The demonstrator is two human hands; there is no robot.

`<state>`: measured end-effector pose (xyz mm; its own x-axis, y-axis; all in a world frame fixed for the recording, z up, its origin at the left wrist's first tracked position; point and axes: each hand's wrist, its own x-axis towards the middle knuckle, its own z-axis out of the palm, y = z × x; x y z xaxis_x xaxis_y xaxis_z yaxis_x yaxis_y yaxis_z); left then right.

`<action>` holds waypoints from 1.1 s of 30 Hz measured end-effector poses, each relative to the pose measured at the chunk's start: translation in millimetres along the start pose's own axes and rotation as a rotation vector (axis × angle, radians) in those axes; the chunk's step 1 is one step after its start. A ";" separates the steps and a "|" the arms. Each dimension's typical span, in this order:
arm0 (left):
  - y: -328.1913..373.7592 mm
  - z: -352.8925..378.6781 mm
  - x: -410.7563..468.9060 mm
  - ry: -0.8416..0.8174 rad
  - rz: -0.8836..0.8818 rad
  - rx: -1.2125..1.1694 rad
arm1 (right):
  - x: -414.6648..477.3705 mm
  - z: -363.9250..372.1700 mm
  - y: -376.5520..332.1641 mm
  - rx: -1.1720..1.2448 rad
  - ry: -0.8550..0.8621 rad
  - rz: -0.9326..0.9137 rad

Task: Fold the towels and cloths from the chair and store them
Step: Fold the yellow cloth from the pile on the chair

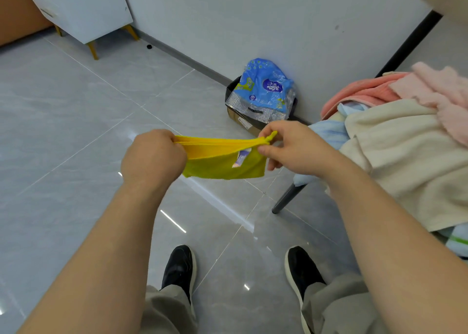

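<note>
The left hand (pixel 153 156) is curled into a fist around one end of a yellow cloth (pixel 224 160), gripping its bunched top edge. The right hand (pixel 291 147) pinches the other end of that edge between thumb and forefinger, with a small corner of the fabric poking up past the fingertips. The cloth is stretched taut between the two hands, held in the air above the floor, and it hangs down in a folded panel below the line from one hand to the other. A small white label (pixel 241 157) shows on the hanging panel, nearer the right hand.

Just to the right of the right hand, and partly behind its forearm, a chair (pixel 287 198) carries a heap of laundry: a cream towel (pixel 400 153) on top, a light blue towel (pixel 329 132) closest to the right hand, and pink towels (pixel 405 88) farther beyond. A dark chair leg slants down to the floor below the right wrist.

Beyond the hands, against the wall (pixel 278 24), a blue plastic packet (pixel 266 90) sits in a cardboard box (pixel 243 121). Far off to the left of the left hand stands a white cabinet (pixel 83 9) on gold legs. Below the forearms, two black shoes (pixel 181 267) rest on the grey tiled floor (pixel 76 121).
</note>
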<state>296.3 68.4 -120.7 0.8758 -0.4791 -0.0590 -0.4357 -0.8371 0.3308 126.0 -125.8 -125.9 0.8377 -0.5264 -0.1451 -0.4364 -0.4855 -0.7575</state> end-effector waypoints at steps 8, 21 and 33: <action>-15.5 0.3 7.8 -0.261 0.064 0.209 | -2.0 3.9 0.2 -0.067 -0.040 0.041; -6.5 2.4 -9.4 -0.525 -0.073 0.253 | -6.7 18.6 3.6 -0.103 -0.195 0.116; -11.4 -7.9 4.1 -0.235 -0.047 0.054 | -2.2 11.0 1.8 0.125 -0.125 0.171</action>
<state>306.5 78.1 -117.3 0.8257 -0.4823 -0.2925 -0.4117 -0.8698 0.2719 126.9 -117.7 -134.0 0.7928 -0.4994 -0.3495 -0.5376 -0.3026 -0.7871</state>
